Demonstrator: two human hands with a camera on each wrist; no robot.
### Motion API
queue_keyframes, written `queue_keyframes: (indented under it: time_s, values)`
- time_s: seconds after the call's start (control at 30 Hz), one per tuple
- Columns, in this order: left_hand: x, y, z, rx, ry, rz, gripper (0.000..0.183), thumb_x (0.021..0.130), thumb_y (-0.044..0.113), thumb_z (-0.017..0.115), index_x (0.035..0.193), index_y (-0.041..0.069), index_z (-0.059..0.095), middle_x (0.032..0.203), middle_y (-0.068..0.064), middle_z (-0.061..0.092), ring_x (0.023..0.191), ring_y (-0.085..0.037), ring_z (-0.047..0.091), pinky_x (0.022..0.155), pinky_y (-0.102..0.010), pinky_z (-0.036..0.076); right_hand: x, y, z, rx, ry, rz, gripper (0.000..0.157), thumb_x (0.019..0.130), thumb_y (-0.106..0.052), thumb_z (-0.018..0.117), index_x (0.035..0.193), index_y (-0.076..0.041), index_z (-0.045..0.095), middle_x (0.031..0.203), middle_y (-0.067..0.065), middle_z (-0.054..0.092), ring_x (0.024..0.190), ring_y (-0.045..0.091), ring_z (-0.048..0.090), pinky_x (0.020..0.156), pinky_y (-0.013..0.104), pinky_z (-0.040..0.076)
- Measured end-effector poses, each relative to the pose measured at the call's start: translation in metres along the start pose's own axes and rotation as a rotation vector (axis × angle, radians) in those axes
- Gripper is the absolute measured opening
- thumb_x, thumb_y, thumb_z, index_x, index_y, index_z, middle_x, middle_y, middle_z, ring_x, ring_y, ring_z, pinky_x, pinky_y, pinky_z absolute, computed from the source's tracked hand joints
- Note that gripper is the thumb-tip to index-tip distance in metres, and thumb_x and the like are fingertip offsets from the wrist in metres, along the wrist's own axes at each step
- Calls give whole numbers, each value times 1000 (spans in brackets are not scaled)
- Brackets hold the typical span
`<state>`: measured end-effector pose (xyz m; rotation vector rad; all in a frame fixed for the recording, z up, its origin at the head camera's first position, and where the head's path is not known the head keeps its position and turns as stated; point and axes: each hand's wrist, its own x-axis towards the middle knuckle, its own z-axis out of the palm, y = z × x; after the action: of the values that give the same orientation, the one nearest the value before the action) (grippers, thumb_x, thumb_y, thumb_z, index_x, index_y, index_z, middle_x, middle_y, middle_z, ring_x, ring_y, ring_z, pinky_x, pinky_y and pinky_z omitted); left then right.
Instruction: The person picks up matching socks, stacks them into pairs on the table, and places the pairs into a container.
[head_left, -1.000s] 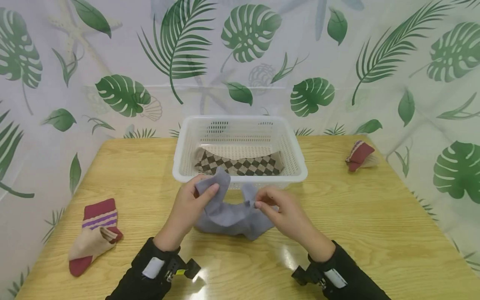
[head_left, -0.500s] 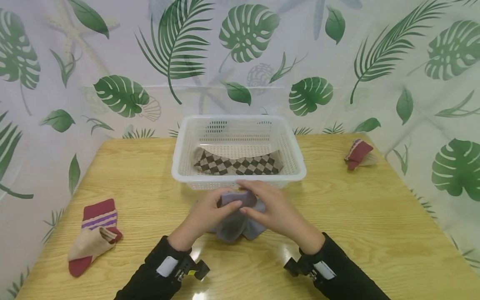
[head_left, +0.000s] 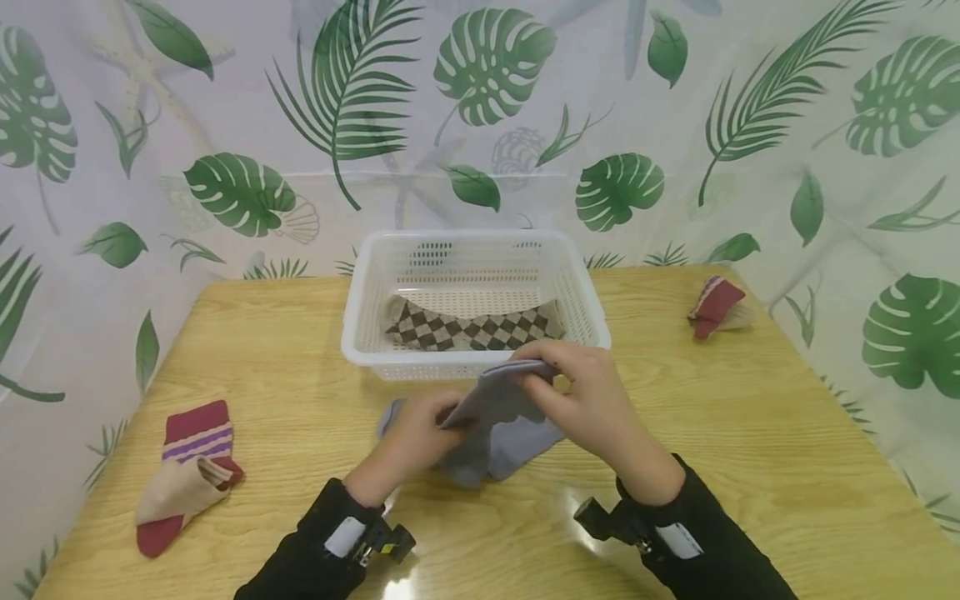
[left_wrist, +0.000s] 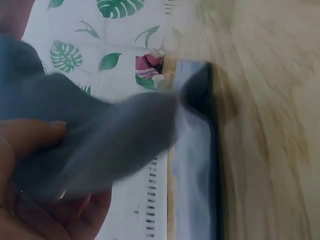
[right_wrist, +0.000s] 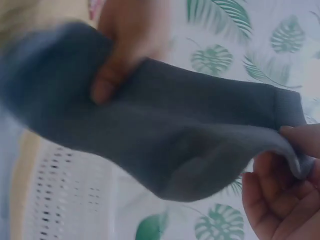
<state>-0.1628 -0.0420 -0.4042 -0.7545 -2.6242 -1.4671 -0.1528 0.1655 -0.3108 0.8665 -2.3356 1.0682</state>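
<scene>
A grey-blue sock (head_left: 498, 400) is stretched between my two hands above the table, in front of the basket. My left hand (head_left: 416, 437) pinches it around the foot, thumb on top. At the cuff end, my right hand (head_left: 588, 400) grips between thumb and fingers. The right wrist view shows the sock's whole length, with the left hand blurred. Beneath, a second grey-blue sock (left_wrist: 192, 165) lies on the table, partly hidden by the held one in the head view.
Just beyond my hands stands a white plastic basket (head_left: 476, 358), with brown checked socks (head_left: 427, 325) inside. One maroon and beige striped sock (head_left: 183, 483) lies at the table's left, another (head_left: 717, 308) at the back right. A leaf-patterned cloth (head_left: 480, 133) hangs behind the table.
Both hands held grey fabric apart, then came together over it. Now the right hand has drawn the sock's cuff up and right, while the left hand holds the foot.
</scene>
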Motion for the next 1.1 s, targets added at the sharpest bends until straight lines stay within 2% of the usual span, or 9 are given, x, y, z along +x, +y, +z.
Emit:
queue_keyframes:
  time_s: [0.13, 0.23, 0.33, 0.47, 0.57, 0.7, 0.77, 0.93, 1.1]
  values:
    - [-7, -9, -13, 2, -24, -102, 6, 80, 14, 69, 86, 15, 68, 88, -3, 72, 77, -11, 60, 71, -34, 51, -5, 5, -20, 31, 44, 113, 10, 79, 2, 66, 87, -5, 67, 74, 6, 67, 63, 6, 55, 51, 23, 47]
    - [-13, -18, -28, -59, -23, -183, 13, 82, 17, 69, 94, 13, 68, 98, -7, 71, 88, -16, 61, 79, -38, 51, -11, 19, -29, 23, 11, 250, 6, 82, -4, 67, 88, -4, 66, 69, 6, 60, 56, 5, 50, 49, 22, 44]
    - [-18, -27, -45, -122, 36, -288, 23, 84, 13, 68, 105, 5, 64, 110, -16, 67, 99, -24, 61, 83, -41, 51, -18, 38, -29, 16, -101, 399, 9, 86, -15, 65, 85, -7, 65, 61, 3, 57, 47, 8, 46, 46, 26, 40]
    - [-19, -38, -59, -121, 60, -408, 29, 87, 12, 64, 113, 1, 60, 123, -21, 60, 111, -31, 55, 89, -46, 48, -26, 65, -15, 8, -334, 547, 22, 89, -24, 62, 77, -6, 56, 58, 3, 60, 48, 11, 57, 46, 29, 42]
    - [-15, -45, -59, -13, -1, -419, 27, 87, 12, 64, 111, 1, 62, 123, -21, 61, 113, -33, 53, 92, -51, 45, -33, 84, 2, 11, -473, 563, 23, 88, -20, 62, 73, -5, 53, 59, 6, 59, 48, 14, 61, 46, 29, 45]
    - [-11, -55, -50, 112, -50, -420, 24, 84, 11, 65, 105, 0, 64, 114, -21, 64, 104, -34, 57, 88, -52, 47, -43, 105, 25, -23, -565, 542, 25, 86, -16, 64, 67, -7, 49, 55, 5, 53, 44, 14, 61, 46, 27, 46]
    - [-9, -60, -43, 147, -63, -423, 25, 83, 10, 66, 105, -2, 64, 112, -21, 65, 101, -33, 58, 86, -51, 49, -47, 111, 33, -74, -576, 524, 32, 85, -16, 65, 63, -9, 43, 52, 2, 47, 45, 13, 57, 46, 27, 42]
    - [-5, -64, -33, 255, -68, -408, 26, 82, 11, 67, 104, -3, 67, 107, -21, 68, 96, -31, 61, 83, -47, 51, -52, 118, 42, -149, -584, 514, 28, 83, -16, 67, 64, -9, 47, 58, -1, 41, 53, 13, 44, 48, 27, 38]
    - [-6, -63, -30, 345, -45, -394, 26, 82, 13, 68, 103, -3, 67, 104, -19, 70, 92, -30, 63, 80, -45, 53, -52, 120, 46, -156, -618, 581, 22, 83, -17, 67, 70, -6, 53, 62, 3, 50, 51, 14, 52, 48, 28, 45]
